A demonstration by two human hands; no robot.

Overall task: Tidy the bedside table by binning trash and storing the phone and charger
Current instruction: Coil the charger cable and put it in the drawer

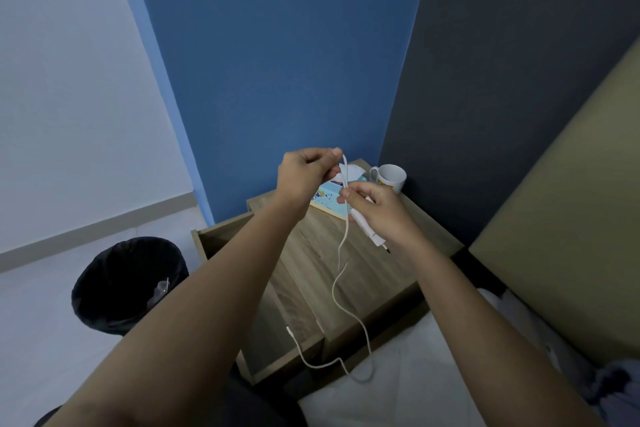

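Observation:
Both hands hold a white charger above the wooden bedside table (388, 253). My right hand (377, 215) grips the white charger plug (372, 236), whose pins stick out below the palm. My left hand (306, 173) pinches the white charger cable (341, 263) near its top, beside my right fingertips. The cable hangs down in loose curves over the table's front, and its free connector end (288, 329) dangles near the open drawer (221, 239). No phone shows in view.
A black-lined bin (114, 284) with a bit of trash inside stands on the floor at the left. A tissue box (329, 199) and a white mug (391, 177) sit at the table's back. The bed and its headboard (571, 218) are at the right.

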